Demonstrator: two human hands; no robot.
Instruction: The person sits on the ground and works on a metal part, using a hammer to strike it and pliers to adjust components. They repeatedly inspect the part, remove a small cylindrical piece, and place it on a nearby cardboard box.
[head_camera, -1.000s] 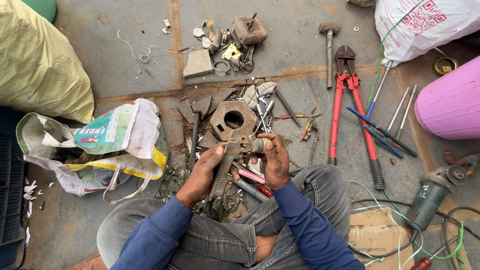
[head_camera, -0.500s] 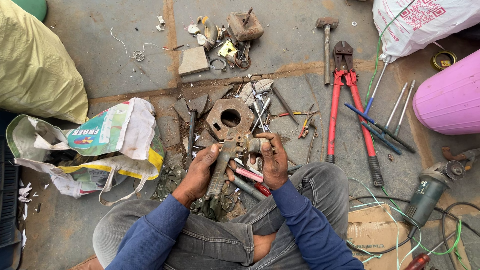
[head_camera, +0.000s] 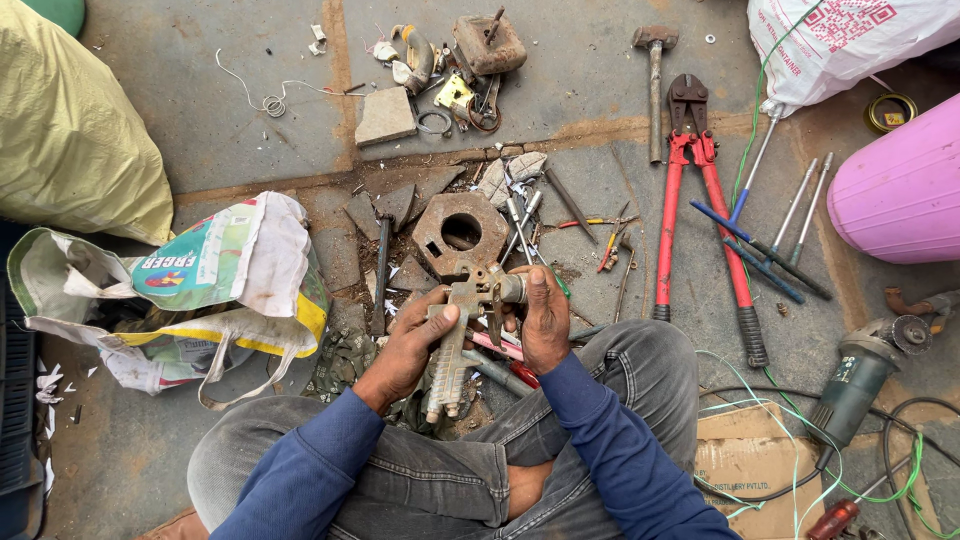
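Head view, looking down at a person sitting cross-legged on a concrete floor: both hands are closed around one corroded metal tap fitting held just above the lap. The left hand wraps its long body from the side, and the right hand grips the upper end by the short spout, fingers curled tight. Directly beyond the fitting, almost touching it, lies one rusty octagonal metal block with a round hole, ringed by scrap bits and broken stone. One red-handled bolt cutter lies to the right of that, with one hammer just above it and four screwdrivers fanned beside. One angle grinder sits at the right edge, its cord and a green wire looping over a piece of cardboard. Left of the hands sags one printed plastic sack; a yellow sack fills the upper left corner, and a pink drum the right
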